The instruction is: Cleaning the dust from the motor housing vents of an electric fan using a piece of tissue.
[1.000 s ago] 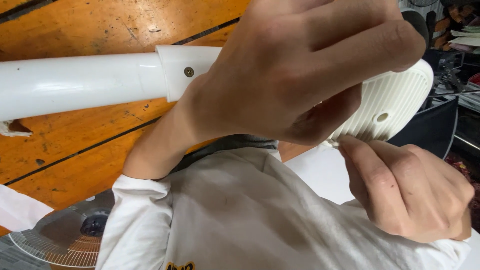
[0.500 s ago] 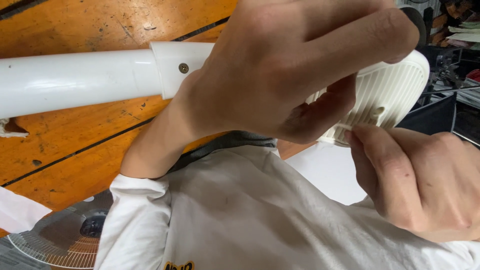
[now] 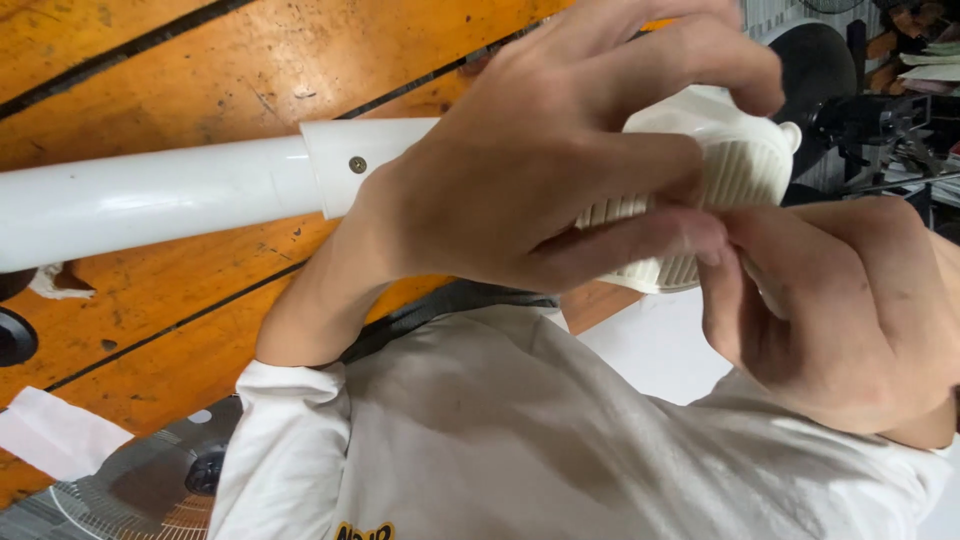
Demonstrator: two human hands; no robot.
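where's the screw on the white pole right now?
Head view, left of centre: the screw sits in the white collar where the white pole ends, just left of the left hand gripping the ribbed housing.

Left hand (image 3: pixel 560 170) hides, perhaps, most of the ribbed housing (image 3: pixel 735 170).

- The smooth plastic pole (image 3: pixel 150 205) you hold across your lap is plain glossy white.
- Its ribbed plastic housing (image 3: pixel 735 170) is off-white, marked with fine parallel grooves.
- Your long-sleeved cotton shirt (image 3: pixel 560 440) is white.
- The wooden plank floor (image 3: pixel 130 70) is orange-brown with dark seams.
- The round wire fan grille (image 3: pixel 90 500) looks grey with thin radiating lines.
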